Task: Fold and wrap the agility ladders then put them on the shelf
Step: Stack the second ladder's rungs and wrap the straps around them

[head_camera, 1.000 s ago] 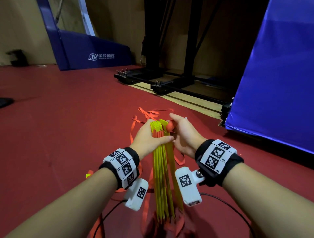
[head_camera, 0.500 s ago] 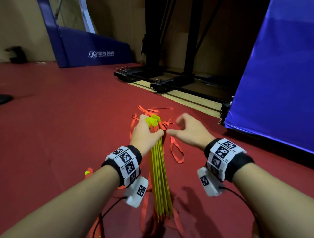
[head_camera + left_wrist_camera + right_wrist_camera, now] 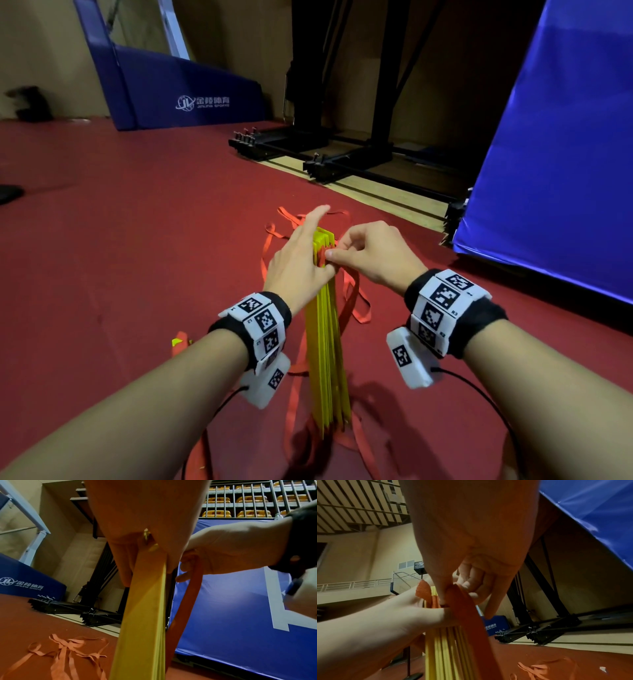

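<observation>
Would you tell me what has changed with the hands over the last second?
The right hand let go, swung right, then returned to pinch the orange strap. The left hand straightened its fingers against the yellow rungs, which stay bunched and upright.

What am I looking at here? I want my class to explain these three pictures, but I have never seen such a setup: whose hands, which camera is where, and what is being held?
No machine: a person works with bare hands, wearing a camera on the head and one on each wrist. The wide picture is from the head; the other two look along each hand. The left hand steadies a stack of yellow rungs standing upright on the red floor, its fingers stretched along the side. The right hand pinches an orange strap at the top of the stack. More loose orange straps lie on the floor. A blue padded mat stands to the right.
</observation>
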Action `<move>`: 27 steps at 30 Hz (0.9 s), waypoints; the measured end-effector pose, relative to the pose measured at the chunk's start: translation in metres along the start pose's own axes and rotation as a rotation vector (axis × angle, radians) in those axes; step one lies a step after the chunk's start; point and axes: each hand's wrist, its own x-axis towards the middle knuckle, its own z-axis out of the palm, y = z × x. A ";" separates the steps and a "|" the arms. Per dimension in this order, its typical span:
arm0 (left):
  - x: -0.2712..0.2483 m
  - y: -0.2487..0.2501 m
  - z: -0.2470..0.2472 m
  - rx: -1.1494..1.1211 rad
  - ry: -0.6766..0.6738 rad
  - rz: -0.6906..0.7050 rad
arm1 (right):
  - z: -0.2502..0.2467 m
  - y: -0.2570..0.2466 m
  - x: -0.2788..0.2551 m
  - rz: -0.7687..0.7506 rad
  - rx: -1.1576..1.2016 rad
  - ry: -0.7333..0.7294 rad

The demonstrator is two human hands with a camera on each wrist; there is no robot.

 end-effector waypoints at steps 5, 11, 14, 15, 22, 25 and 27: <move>0.006 0.000 0.001 0.055 0.000 -0.002 | -0.005 -0.013 -0.001 0.020 -0.094 -0.080; 0.008 -0.002 -0.001 0.039 -0.041 -0.017 | -0.021 -0.021 -0.005 0.065 0.113 -0.176; 0.007 -0.006 0.001 0.003 -0.036 -0.034 | -0.021 -0.018 -0.009 0.079 0.252 -0.203; 0.007 -0.009 0.002 -0.029 -0.035 -0.042 | -0.020 -0.017 -0.009 0.083 0.287 -0.210; 0.006 -0.013 0.003 -0.131 -0.017 -0.027 | -0.015 0.000 -0.004 0.079 -0.295 0.185; 0.010 -0.006 -0.002 -0.122 0.016 -0.021 | -0.011 -0.005 -0.007 0.107 -0.086 -0.274; 0.014 0.002 -0.012 -0.149 0.027 0.008 | -0.003 -0.007 -0.010 0.169 -0.214 -0.545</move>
